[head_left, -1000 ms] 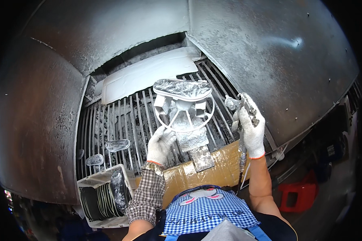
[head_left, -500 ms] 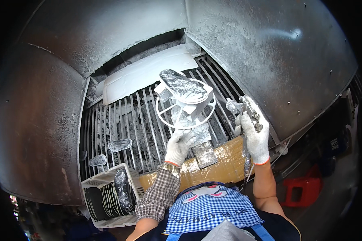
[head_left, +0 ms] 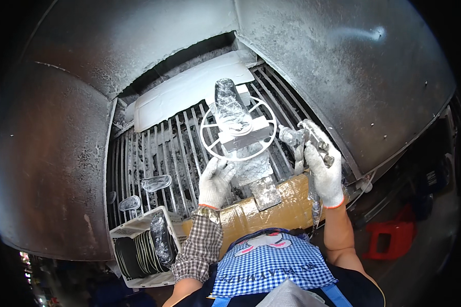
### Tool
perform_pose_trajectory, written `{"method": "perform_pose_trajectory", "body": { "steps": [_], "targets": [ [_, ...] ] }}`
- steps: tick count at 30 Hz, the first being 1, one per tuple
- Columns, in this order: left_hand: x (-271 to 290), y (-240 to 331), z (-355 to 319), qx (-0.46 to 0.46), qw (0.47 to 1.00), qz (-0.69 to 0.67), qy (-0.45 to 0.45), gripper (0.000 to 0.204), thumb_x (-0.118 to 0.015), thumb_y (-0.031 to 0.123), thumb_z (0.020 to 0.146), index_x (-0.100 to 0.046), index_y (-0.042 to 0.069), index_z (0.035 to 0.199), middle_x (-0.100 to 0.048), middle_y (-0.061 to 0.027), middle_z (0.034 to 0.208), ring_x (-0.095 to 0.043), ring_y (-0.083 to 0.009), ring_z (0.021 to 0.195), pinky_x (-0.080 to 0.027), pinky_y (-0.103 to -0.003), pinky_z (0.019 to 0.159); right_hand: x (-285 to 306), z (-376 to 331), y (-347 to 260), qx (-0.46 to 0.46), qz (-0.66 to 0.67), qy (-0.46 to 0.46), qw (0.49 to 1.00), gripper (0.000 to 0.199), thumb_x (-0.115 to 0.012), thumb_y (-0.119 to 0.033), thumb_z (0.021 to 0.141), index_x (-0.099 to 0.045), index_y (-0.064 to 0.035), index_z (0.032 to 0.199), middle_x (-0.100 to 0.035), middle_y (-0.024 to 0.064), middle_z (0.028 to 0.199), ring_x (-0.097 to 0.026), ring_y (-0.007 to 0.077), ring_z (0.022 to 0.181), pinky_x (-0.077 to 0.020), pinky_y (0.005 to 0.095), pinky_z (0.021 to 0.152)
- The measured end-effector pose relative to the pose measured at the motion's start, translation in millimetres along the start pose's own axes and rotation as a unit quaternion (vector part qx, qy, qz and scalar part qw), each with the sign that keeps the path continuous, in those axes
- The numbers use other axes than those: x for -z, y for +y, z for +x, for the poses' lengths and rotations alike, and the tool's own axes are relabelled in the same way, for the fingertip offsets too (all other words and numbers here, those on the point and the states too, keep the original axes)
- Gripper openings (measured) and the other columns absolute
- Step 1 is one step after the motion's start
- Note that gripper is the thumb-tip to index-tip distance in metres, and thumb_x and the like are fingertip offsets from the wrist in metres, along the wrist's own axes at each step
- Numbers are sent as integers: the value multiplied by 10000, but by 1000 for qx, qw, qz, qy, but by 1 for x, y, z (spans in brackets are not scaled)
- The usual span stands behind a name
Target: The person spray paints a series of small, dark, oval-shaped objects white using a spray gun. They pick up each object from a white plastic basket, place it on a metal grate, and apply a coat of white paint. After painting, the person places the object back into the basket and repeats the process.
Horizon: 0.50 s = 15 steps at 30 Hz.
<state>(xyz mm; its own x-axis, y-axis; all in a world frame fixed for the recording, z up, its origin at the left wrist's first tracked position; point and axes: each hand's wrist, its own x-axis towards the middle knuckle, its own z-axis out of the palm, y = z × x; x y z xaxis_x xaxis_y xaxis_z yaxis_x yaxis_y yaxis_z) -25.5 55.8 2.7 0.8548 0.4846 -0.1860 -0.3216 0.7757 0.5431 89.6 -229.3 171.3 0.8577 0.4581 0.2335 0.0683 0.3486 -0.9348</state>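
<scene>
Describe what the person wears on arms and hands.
Both hands wear white knit gloves dusted grey: left hand, right hand, the right one with an orange cuff. The left arm has a brown-and-white checked sleeve. The right forearm is bare.

1. I see a white knit work glove, paint-dusted, on my left hand [head_left: 216, 181], above a brown-and-white checked sleeve.
2. My right hand [head_left: 323, 174] wears the same glove, orange-edged at the cuff; that forearm is bare.
3. A blue-and-white gingham apron [head_left: 271, 266] covers my chest.
</scene>
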Motion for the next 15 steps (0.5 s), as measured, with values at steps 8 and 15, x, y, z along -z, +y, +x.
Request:
{"method": "perform_pose_trajectory", "body": {
  "steps": [8, 15],
  "targets": [
    [-4, 30, 5, -19, 999, 40, -3, 437, -600, 248, 1040, -507, 30, 1408, -606, -236, 1459, -632, -482, 1248, -582, -585, 988, -10, 2, 12, -43, 29, -51, 997, 515, -672, -119, 1050, -537, 36, 1522, -703, 53, 1049, -654, 63, 796, -536, 219, 694],
    [-2, 49, 16, -35, 997, 52, 41, 422, -601, 221, 1027, -500, -9, 1367, -546, -292, 1504, -586, -506, 1316, -550, -626, 1044, -16, 20, 33, -30, 38, -50, 998, 543, -681, -133, 1049, -513, 48, 1533, -700, 27, 1048, -603, 36, 753, -502, 213, 665]
  ]
}}
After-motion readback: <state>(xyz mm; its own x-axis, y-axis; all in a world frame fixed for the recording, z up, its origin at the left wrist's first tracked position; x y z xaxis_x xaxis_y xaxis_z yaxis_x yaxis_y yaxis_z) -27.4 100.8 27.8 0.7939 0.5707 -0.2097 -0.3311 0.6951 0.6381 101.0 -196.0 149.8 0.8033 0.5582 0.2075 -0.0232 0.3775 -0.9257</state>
